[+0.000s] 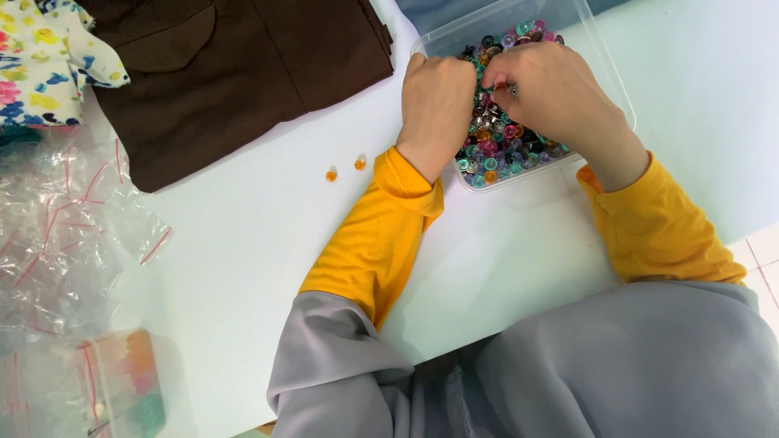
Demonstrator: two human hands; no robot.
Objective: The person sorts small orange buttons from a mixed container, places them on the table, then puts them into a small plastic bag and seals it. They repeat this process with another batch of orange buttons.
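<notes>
Snap buttons (507,138) under both hands; right hand (552,89) grip pinching one

brown cloth (235,73), yellow sleeves (377,235), multicoloured snap buttons (503,142)

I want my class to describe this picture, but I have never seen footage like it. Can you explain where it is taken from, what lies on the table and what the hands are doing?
It is one view from a camera on the person's head, looking down at their own bare hands. Both the left hand and the right hand reach into a clear plastic box full of small coloured snap buttons; the right fingers pinch one. On the white table lie two orange buttons, brown cloth, flowered cloth and small plastic bags.
</notes>
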